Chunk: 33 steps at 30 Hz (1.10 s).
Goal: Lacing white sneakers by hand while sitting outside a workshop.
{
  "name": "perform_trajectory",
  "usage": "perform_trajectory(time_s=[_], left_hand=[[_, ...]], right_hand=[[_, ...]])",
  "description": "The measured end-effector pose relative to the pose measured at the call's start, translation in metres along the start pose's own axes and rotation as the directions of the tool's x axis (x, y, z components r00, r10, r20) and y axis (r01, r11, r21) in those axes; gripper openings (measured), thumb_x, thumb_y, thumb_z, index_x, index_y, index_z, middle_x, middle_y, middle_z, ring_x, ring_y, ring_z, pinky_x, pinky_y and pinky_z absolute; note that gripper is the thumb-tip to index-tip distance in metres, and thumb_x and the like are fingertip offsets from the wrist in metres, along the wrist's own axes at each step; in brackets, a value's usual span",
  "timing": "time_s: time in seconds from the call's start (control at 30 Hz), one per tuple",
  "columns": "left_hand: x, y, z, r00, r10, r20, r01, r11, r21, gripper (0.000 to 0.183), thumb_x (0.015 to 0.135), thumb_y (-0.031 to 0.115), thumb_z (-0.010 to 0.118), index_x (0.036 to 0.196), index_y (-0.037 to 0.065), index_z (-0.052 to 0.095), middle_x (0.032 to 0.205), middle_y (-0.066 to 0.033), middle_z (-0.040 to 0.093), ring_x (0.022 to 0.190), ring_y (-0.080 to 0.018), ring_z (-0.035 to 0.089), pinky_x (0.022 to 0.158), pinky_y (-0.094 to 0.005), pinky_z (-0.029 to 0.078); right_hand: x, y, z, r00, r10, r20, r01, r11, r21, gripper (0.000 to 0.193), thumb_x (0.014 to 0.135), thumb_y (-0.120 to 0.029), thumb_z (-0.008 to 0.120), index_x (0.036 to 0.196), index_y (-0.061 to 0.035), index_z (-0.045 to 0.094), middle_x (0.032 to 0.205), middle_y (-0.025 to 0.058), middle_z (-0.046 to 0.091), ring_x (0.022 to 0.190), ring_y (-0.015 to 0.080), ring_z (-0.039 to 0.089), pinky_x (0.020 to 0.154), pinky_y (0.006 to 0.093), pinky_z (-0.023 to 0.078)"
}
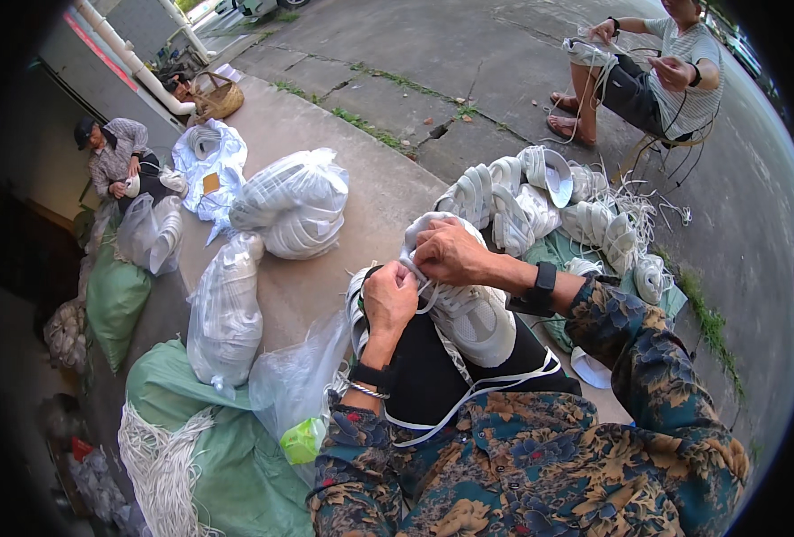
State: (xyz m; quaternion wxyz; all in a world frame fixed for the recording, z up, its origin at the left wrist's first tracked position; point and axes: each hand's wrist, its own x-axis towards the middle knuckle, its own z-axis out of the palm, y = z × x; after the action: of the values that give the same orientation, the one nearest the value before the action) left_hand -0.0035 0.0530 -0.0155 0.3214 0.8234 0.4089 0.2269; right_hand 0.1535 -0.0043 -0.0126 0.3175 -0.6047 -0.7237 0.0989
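Observation:
A white sneaker (477, 327) rests across my lap, its toe toward me. My right hand (453, 253) is closed over its upper part near the opening, fingertips pinched at the lacing. Just left of it, my left hand (390, 300) is closed, thumb and fingers pinching a white shoelace beside the shoe. The exact grip of both hands is partly hidden by the fingers. A long loose shoelace (473, 390) loops over my dark trousers. Part of another pale shoe (357, 309) shows behind my left hand.
Many white sneakers (513, 215) lie on green sacking at the right, with loose laces beside them. Plastic bags of white shoes (225, 309) stand at the left. A bundle of laces (160, 465) lies on a green sack (254, 474). Two other people sit nearby, handling shoes and laces.

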Motion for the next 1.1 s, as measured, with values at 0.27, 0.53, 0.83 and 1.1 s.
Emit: perform_trajectory(time_s=[0.27,0.53,0.83,1.1], left_hand=[[0.005,-0.004,-0.018,0.987,-0.043,0.153,0.064,0.989,-0.136,0.007,0.072,0.005,0.060,0.076,0.000,0.061,0.062,-0.0121,0.062,0.056,-0.0221,0.062,0.051,-0.0348,0.048],[0.000,0.023,-0.048,0.970,-0.160,0.184,0.242,0.734,-0.635,0.035,0.082,0.000,0.052,0.115,-0.005,0.042,0.094,-0.0158,0.061,0.061,-0.0150,0.062,0.040,-0.0188,0.046],[0.011,0.031,-0.023,0.999,0.034,-0.002,-0.032,0.902,-0.430,0.010,0.081,0.003,0.056,0.090,0.000,0.060,0.083,-0.0081,0.064,0.065,-0.0143,0.061,0.049,-0.0240,0.047],[0.030,0.037,0.019,0.905,0.418,0.081,-0.425,0.898,0.111,0.008,0.074,0.007,0.060,0.079,0.007,0.066,0.083,-0.0089,0.059,0.088,-0.0294,0.055,0.076,-0.0399,0.041]], right_hand=[[0.002,0.007,-0.001,0.996,0.070,0.050,-0.075,0.992,0.101,0.005,0.066,-0.016,0.062,0.065,-0.0128,0.066,0.077,0.0015,0.061,0.084,0.0239,0.053,0.072,0.0399,0.037],[-0.006,0.032,-0.063,0.990,0.024,-0.139,-0.050,0.982,-0.182,0.004,0.069,-0.014,0.063,0.068,-0.0106,0.063,0.075,0.0039,0.055,0.082,0.0232,0.049,0.073,0.0373,0.035],[-0.040,0.053,-0.105,0.929,0.260,-0.264,-0.249,0.966,0.074,0.010,0.077,-0.014,0.063,0.078,-0.0047,0.066,0.077,0.0067,0.061,0.073,0.0201,0.054,0.065,0.0337,0.042],[-0.057,0.028,-0.058,0.904,0.416,-0.100,-0.314,0.804,0.505,0.020,0.080,-0.016,0.062,0.088,0.0023,0.065,0.072,0.0117,0.065,0.065,0.0158,0.062,0.059,0.0304,0.047]])
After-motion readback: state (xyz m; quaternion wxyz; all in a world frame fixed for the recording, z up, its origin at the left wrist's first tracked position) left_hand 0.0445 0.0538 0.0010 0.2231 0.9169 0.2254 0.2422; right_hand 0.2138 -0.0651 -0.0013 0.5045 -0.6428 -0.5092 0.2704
